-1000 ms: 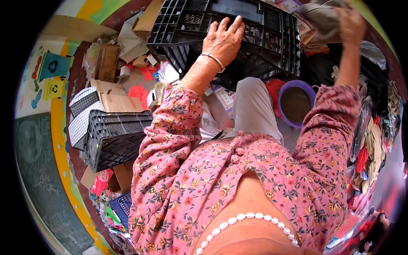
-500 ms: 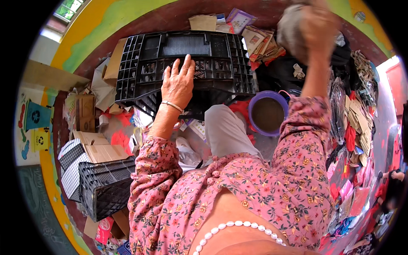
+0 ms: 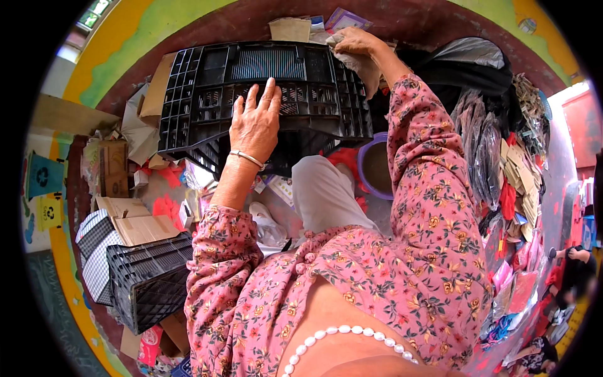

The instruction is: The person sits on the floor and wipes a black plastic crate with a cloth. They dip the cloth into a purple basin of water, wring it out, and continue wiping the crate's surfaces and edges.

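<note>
A large black plastic crate (image 3: 207, 116) lies tipped in front of me, its slatted grid facing up. My left hand (image 3: 255, 119) rests on its near side, fingers stretched out and slightly spread. At the far right corner of the crate, my right hand (image 3: 358, 43) grips a greyish-beige cloth (image 3: 363, 68), which hangs down over the crate's right end. Right of the crate stands a purple bucket (image 3: 363, 169) of murky brown water, partly hidden by my right sleeve.
A second black crate (image 3: 154, 276) with cardboard (image 3: 141, 221) on it stands at the left. Cardboard boxes (image 3: 113, 168) lean by the left wall. Plastic-wrapped bundles (image 3: 475, 147) and cardboard pieces (image 3: 521, 176) are heaped on the right. A person in dark clothes (image 3: 576, 270) is at the far right.
My right hand has swung the cloth from the upper right, above the bucket, left and down onto the crate's right corner. My left hand stays on the crate.
</note>
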`<state>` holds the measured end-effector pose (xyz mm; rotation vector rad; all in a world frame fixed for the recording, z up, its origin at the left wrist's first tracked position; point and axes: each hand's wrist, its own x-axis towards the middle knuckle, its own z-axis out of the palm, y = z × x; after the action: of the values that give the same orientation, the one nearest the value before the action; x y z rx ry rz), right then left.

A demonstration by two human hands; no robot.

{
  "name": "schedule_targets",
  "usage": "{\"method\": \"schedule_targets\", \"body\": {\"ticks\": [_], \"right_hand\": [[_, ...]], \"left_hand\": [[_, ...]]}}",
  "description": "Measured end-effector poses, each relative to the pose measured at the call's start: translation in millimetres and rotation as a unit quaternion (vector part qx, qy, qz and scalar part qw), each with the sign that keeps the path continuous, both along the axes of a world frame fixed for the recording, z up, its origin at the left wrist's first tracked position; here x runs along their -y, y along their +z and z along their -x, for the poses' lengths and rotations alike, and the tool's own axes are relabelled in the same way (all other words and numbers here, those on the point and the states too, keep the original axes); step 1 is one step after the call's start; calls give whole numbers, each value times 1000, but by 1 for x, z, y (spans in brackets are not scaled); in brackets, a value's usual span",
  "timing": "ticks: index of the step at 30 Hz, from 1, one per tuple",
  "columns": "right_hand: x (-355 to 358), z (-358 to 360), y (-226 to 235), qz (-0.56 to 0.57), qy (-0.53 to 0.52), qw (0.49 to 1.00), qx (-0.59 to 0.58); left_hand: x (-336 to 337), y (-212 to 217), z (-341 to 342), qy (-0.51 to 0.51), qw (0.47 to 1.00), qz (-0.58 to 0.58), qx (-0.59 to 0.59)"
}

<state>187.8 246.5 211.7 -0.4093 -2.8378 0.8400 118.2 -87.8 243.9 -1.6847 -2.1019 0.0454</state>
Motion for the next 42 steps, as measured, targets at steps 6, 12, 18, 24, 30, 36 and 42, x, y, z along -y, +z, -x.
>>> {"method": "schedule_targets", "body": {"ticks": [6, 12, 18, 24, 30, 36, 42], "right_hand": [[-42, 18, -53, -44, -205, 974, -90], [10, -17, -2, 29, -274, 933, -230], [52, 29, 27, -106, -195, 969, 105], [49, 38, 26, -151, -244, 955, 68], [64, 29, 23, -166, -301, 939, 19], [-23, -51, 16, -74, -496, 845, -188], [2, -65, 44, 195, -177, 888, -377]], "left_hand": [[-12, 5, 1, 0, 1000, 11, -3], [-8, 0, 4, 17, 1000, 14, -2], [-6, -2, 2, 10, 1000, 1, 1], [-15, -4, 2, -3, 1000, -13, -7], [-27, -8, 0, -3, 1000, -20, -16], [-15, 0, 14, -16, 1000, -17, -18], [-13, -2, 13, 10, 999, 27, -17]]}}
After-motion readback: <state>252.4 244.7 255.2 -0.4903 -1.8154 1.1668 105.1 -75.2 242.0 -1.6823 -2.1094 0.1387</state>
